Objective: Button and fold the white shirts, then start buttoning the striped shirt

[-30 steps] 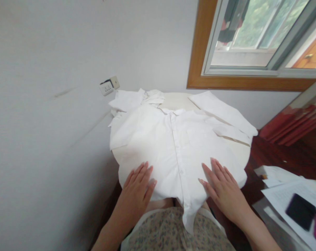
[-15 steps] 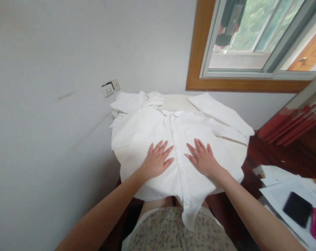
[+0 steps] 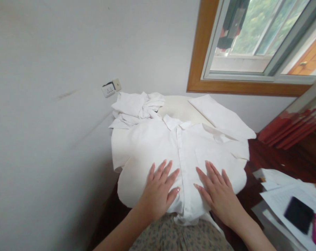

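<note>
Flanking wht shirt collar (image 3: 170, 122): crumpled cloth (image 3: 130, 106) L, folded cloth (image 3: 222, 116) R.

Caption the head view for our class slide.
Left hand and right hand lie palm-down on a white shirt across a table.

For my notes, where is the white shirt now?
In the head view, the white shirt lies on the table at the centre, under both hands, collar toward the wall.
</note>
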Demonstrator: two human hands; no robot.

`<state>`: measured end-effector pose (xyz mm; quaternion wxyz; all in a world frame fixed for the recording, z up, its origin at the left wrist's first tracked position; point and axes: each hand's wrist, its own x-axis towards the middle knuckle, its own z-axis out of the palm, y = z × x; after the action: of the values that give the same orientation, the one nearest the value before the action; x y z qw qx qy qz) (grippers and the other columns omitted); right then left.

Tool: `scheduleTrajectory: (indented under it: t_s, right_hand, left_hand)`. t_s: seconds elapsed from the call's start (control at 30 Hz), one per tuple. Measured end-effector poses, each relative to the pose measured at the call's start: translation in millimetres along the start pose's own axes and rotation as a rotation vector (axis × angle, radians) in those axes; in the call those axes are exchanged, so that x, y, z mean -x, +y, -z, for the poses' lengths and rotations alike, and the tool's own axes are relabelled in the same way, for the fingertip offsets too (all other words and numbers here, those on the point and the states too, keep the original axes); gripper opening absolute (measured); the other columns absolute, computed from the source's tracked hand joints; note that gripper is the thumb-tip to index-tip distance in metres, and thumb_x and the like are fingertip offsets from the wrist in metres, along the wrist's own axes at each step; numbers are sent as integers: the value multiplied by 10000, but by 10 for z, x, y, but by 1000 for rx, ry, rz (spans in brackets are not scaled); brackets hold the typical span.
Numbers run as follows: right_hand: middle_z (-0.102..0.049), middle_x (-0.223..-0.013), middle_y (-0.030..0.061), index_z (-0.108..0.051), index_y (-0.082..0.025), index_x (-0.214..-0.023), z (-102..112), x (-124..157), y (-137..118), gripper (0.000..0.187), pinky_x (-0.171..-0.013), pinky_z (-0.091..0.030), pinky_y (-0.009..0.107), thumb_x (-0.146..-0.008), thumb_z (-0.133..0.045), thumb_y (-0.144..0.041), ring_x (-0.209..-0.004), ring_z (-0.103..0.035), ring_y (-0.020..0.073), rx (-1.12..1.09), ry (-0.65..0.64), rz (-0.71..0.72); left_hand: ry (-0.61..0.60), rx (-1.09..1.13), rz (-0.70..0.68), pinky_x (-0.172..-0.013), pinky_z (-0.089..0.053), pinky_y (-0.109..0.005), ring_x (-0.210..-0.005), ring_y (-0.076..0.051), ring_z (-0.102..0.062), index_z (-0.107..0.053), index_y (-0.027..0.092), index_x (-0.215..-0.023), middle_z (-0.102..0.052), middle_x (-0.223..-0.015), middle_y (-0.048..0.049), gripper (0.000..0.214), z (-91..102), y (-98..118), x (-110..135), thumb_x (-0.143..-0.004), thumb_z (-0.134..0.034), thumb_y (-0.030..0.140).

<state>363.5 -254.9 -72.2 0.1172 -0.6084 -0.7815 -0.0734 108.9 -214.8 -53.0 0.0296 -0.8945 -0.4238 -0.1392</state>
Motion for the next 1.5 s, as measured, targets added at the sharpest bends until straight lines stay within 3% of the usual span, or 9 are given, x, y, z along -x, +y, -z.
scheduleTrajectory:
  t_s: [0.13,0.3,0.47,0.6,0.87,1.07,1.3,1.4,1.5]
  right_hand:
    - [-343,-1528,132,-443,-275,-1435,53,-184,66,577,-1079,-299,611,-946,-359,-570,-1403,-320,337,-1,-37,27]
    - [-268,-1562,105,-378,-215,-1475,-127,-938,197,548,-1159,-208,522,-987,-329,-461,-1454,-211,271,-65,-57,249]
    - [-299,-1550,77,-386,-240,-1471,-387,-1572,376,525,-1160,-211,498,-992,-313,-444,-1440,-257,257,-108,-92,223]
    - [-285,-1557,44,-375,-271,-1474,-471,-1857,498,551,-1154,-195,535,-986,-261,-500,-1446,-238,261,-84,-130,103]
    - [-244,-1576,42,-337,-269,-1491,-591,-2173,897,653,-1139,-176,579,-955,-185,-610,-1457,-199,278,-42,-187,-121]
    - [-284,-1564,70,-368,-245,-1477,-662,-2232,1220,633,-1138,-218,496,-963,-217,-582,-1442,-237,267,2,-159,-238]
    - [-492,-1421,121,-527,-204,-1334,-653,-2182,1167,494,-1027,-316,448,-968,-324,-465,-1305,-407,282,60,22,-264]
    - [-619,-1165,152,-635,-163,-1120,-571,-2262,1114,359,-913,-346,423,-945,-376,-339,-1120,-496,299,129,98,-257]
    - [-616,-1054,160,-631,-138,-1080,-544,-2456,1042,336,-871,-319,412,-945,-360,-285,-1049,-481,300,157,201,-215]
  left_hand:
    - [-55,24,-7,-1136,-277,-537,-1409,-279,-322,-465,325,-1397,-417,-1501,-44,493,47,-47,-103,-941,-394,500]
    - [-45,-13,12,-1159,-236,-522,-1437,-278,-265,-451,262,-1410,-372,-1527,-74,494,-82,-448,-662,-959,-379,448]
    - [-109,-2,-109,-1180,-186,-513,-1451,-245,-243,-406,312,-1436,-328,-1553,-33,520,-323,-909,-1173,-970,-302,516]
    - [-54,-20,-58,-1189,-200,-462,-1451,-229,-249,-388,315,-1449,-289,-1569,-26,532,-428,-1135,-1364,-969,-291,522]
    - [6,-74,-9,-1189,-217,-455,-1431,-222,-299,-357,286,-1471,-360,-1535,-35,546,-536,-1482,-1570,-972,-286,498]
    - [37,-91,15,-1172,-252,-429,-1416,-221,-327,-409,270,-1442,-359,-1536,-46,519,-515,-1578,-1605,-968,-327,465]
    - [61,-143,109,-956,-450,-384,-1137,-234,-570,-653,202,-1117,-668,-1166,-93,359,-377,-1527,-1647,-958,-354,321]
    - [119,-186,224,-834,-460,-402,-993,-275,-591,-677,191,-920,-678,-903,-114,369,-235,-1564,-1880,-962,-332,314]
    - [292,-179,312,-880,-416,-426,-1067,-301,-535,-658,182,-977,-645,-982,-133,312,-190,-1609,-2183,-951,-371,303]
